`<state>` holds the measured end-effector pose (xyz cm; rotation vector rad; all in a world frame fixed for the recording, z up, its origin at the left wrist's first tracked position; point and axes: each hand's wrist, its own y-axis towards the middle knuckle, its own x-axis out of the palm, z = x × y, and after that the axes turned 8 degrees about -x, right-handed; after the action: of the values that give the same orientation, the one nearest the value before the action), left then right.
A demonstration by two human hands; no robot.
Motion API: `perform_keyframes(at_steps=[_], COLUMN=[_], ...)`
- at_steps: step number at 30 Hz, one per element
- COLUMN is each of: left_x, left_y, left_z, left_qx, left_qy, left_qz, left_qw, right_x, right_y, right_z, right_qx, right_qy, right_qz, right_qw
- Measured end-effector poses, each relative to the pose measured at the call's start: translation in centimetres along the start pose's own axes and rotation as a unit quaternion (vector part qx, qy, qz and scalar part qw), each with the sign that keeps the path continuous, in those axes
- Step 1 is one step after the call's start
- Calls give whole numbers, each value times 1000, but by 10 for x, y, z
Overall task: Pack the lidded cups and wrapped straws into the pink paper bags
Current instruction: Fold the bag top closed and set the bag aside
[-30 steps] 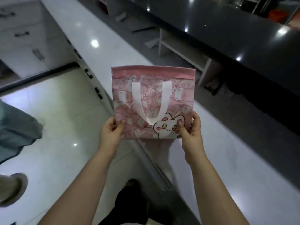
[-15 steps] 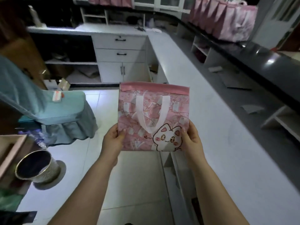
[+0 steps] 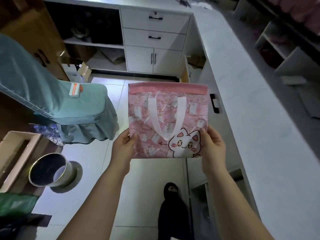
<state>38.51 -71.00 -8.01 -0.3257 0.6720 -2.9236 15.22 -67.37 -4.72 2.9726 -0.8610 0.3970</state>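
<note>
Pink bag (image 3: 168,118) unchanged: left hand (image 3: 123,146), right hand (image 3: 212,147) still pinch lower corners.

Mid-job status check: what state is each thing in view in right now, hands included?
pink bag: folded flat, mouth closed, held upright in the air by its bottom corners.
white handle: flopped down over the bag's front.
left hand: pinches the bottom left corner.
right hand: pinches the bottom right corner.
drawers: both shut.
cabinet doors: shut.
metal bin: on the floor, no lid.
</note>
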Motion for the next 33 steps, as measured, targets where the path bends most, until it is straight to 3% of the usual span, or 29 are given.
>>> perform_keyframes(at_steps=[10,16,18,24,33], left_x=[107,154,161,188,235], left_y=[181,282,314,433,652], left_z=[107,182,203,266,392], left_qx=[9,14,18,44,65], left_qy=[-57,-135,-140,-144,-148], left_qz=[39,92,94,93,37], left_qw=[998,986,985,984,986], right_x=[84,132,148,228,362], right_y=[243,375,410,524,717], right_z=[-1,-14,-12,-10,-18], right_qx=[5,-46,-42,-30,26], right_qy=[55,32,26,26,115], right_qz=[72,-79,-90,-39,28], right_qw=[996,995,995,998,993])
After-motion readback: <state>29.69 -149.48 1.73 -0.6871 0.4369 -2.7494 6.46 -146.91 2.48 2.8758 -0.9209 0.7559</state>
